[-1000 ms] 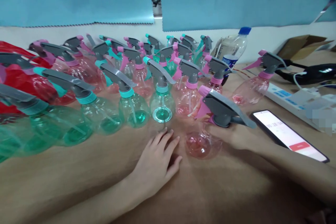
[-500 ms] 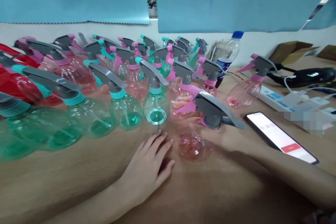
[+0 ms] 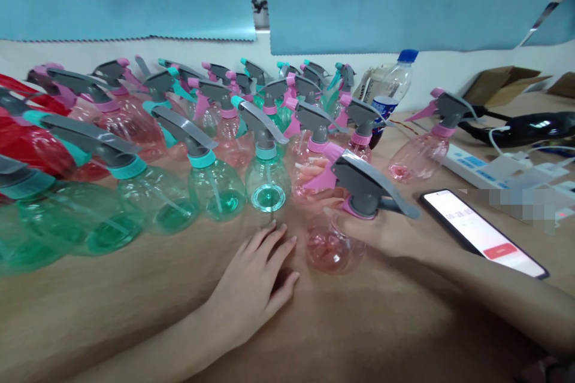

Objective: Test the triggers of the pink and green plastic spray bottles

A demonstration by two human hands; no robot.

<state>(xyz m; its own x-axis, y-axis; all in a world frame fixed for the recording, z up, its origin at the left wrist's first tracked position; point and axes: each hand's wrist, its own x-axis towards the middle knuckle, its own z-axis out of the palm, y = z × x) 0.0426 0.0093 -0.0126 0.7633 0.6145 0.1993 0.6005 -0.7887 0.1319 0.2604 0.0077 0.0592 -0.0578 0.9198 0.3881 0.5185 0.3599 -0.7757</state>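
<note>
My right hand [image 3: 381, 230] is wrapped round a pink spray bottle [image 3: 330, 245] with a grey trigger head [image 3: 366, 182], which stands on the wooden table [image 3: 135, 311] at the front of a crowd of bottles. My left hand [image 3: 256, 284] lies flat on the table just left of that bottle, fingers stretched out and holding nothing. Its fingertips almost reach a green bottle [image 3: 268, 182] in the front row. Several more green spray bottles [image 3: 157, 191] and pink spray bottles [image 3: 224, 125] stand behind.
A phone [image 3: 483, 239] with a lit screen lies right of my right hand. Behind it lie a white power strip [image 3: 476, 167], cables and a black device [image 3: 530, 128]. A lone pink bottle [image 3: 424, 143] and a water bottle [image 3: 390, 93] stand at the back right. Blue curtains hang behind.
My right hand has drawn the pink bottle slightly left and closer to the rows. The view has shifted a little. My left hand has stayed flat on the table.
</note>
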